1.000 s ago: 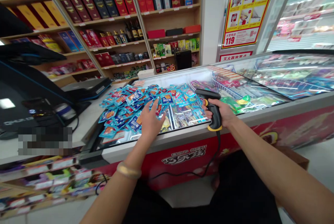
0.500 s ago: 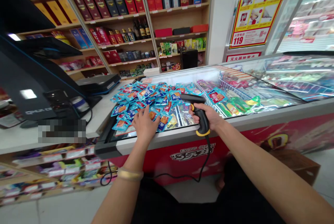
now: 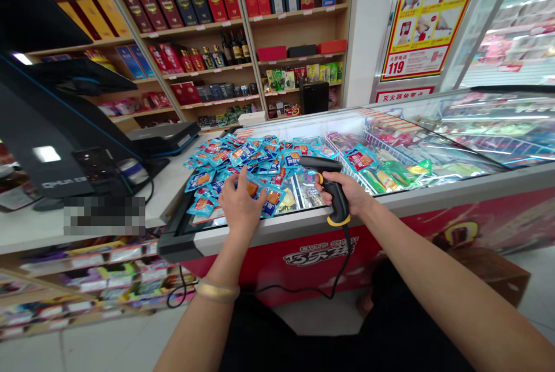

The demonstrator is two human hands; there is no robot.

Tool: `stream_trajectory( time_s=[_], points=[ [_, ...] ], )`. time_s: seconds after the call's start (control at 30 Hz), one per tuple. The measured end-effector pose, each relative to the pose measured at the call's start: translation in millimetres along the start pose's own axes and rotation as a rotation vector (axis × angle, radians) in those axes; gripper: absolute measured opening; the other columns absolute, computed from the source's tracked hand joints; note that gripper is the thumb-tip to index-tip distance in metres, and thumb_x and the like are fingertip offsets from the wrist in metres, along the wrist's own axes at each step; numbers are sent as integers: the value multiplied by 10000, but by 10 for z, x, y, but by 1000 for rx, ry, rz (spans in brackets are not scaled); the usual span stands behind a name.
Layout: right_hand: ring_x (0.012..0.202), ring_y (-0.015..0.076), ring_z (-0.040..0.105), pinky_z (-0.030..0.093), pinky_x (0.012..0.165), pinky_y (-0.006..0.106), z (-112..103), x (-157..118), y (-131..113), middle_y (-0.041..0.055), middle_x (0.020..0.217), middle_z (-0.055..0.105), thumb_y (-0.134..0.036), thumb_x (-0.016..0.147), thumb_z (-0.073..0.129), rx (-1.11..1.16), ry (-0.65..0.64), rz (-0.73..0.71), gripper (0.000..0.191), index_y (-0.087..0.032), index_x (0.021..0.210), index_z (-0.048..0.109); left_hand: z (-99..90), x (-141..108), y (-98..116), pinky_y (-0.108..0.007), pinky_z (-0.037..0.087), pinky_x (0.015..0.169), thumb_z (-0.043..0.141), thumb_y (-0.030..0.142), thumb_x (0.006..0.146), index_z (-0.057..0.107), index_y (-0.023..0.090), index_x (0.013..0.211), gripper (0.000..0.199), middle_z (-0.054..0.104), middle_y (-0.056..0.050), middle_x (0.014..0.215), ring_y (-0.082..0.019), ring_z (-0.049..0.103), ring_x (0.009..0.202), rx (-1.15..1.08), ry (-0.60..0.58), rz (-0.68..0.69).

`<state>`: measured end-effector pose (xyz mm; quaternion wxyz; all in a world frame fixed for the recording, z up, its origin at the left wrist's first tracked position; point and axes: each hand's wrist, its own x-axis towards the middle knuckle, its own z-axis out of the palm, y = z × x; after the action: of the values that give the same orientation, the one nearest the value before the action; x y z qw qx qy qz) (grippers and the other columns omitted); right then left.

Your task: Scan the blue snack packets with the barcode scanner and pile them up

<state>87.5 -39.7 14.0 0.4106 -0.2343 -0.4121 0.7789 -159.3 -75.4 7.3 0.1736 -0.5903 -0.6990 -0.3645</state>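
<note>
Scanner (image 3: 338, 201) in closed right grip (image 3: 350, 191) — left grip (image 3: 241, 205) open over packets (image 3: 243, 153) — contact hidden.

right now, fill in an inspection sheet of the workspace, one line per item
surface: freezer's glass top, bordered by a pale rim
things: blue packets heaped, overlapping; one packet lies apart, right of the scanner
clutter: dark device and terminal on the counter at left
left hand: fingers spread at the pile's front; grip on a packet can't be told
right hand: holds the black-and-yellow scanner
cables: scanner cord hangs before the freezer
surroundings: stocked shelves, red-and-yellow poster
</note>
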Motion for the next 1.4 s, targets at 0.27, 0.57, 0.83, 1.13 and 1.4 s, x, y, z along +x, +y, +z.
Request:
stream_trajectory(
  time_s=[0.27,0.57,0.83,1.13,1.4],
  points=[
    [431,65,456,397,414,192,-5,8,9,-8,648,574,-345,733,680,-25,-13,-18,207,-159,777,599,-17,10,62,-507,391,919,683,406,733,470,184,1385,721,507,-190,1157,-375,500,1094,157,-152,-50],
    [439,69,457,415,407,195,13,2,-1,-5,643,586,-338,728,690,-1,-10,-28,199,-158,753,607,-33,117,26,-501,365,1025,748,349,642,473,130,1385,821,461,-169,1163,-345,448,1166,-224,63,-195],
    [429,63,462,427,398,188,15,-9,6,0,657,592,-321,740,670,-5,-20,-26,178,-151,766,621,66,182,353,-393,562,804,520,582,846,625,137,1074,511,692,-121,999,-228,677,878,-1504,-413,-739],
    [407,62,485,431,380,185,34,-17,13,12,657,605,-330,731,693,-116,-93,-7,215,-138,794,620,144,116,372,-431,549,883,423,611,902,617,128,1156,579,707,-159,1088,-271,686,1010,-1555,-472,-759],
    [406,61,480,431,386,186,-19,-9,23,2,637,589,-341,734,681,-127,-160,-14,221,-137,772,605,146,113,398,-441,559,859,501,656,847,620,103,1123,629,719,-168,1012,-279,705,942,-1544,-465,-742]
  ],
)
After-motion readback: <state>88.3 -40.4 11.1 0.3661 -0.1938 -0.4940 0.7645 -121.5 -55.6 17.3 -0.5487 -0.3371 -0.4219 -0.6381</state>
